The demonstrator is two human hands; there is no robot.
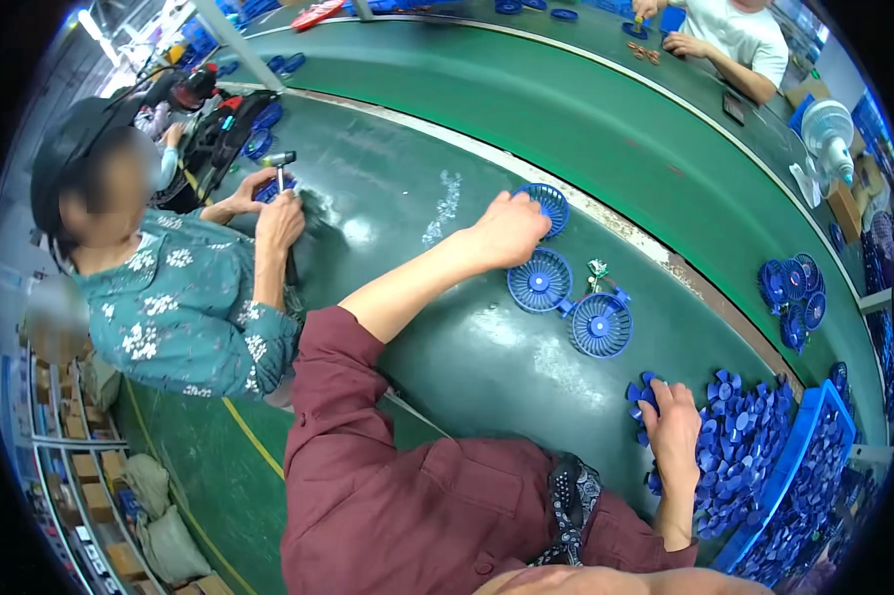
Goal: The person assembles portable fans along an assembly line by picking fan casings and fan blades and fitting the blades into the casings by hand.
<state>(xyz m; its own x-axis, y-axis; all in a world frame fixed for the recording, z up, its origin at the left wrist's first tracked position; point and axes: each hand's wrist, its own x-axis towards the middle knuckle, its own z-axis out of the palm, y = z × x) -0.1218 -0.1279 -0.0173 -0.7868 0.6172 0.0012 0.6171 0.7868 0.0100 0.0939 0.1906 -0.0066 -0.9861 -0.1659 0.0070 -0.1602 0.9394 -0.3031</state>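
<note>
At the far side of the bench, my left hand (pixel 511 230) is closed at the edge of a blue round fan housing (pixel 549 206); its fingertips are partly hidden. Two more caged fan housings lie nearer me, one fan housing (pixel 539 281) just below that hand and another fan housing (pixel 602 324) to its right. A small green circuit board (pixel 597 269) with thin wires sits beside them. On the right, my right hand (pixel 673 424) is at the left edge of a heap of blue fan blades (pixel 739 446), thumb and fingers closed about one fan blade (pixel 641 391).
A blue tray (pixel 779 486) full of blades borders the heap. Past the bench's raised edge runs a green conveyor (pixel 625 159) carrying stacked blue housings (pixel 792 297). Close on my left, a co-worker (pixel 184 288) holds a hammer (pixel 280 169). Another person (pixel 734 45) works across the conveyor.
</note>
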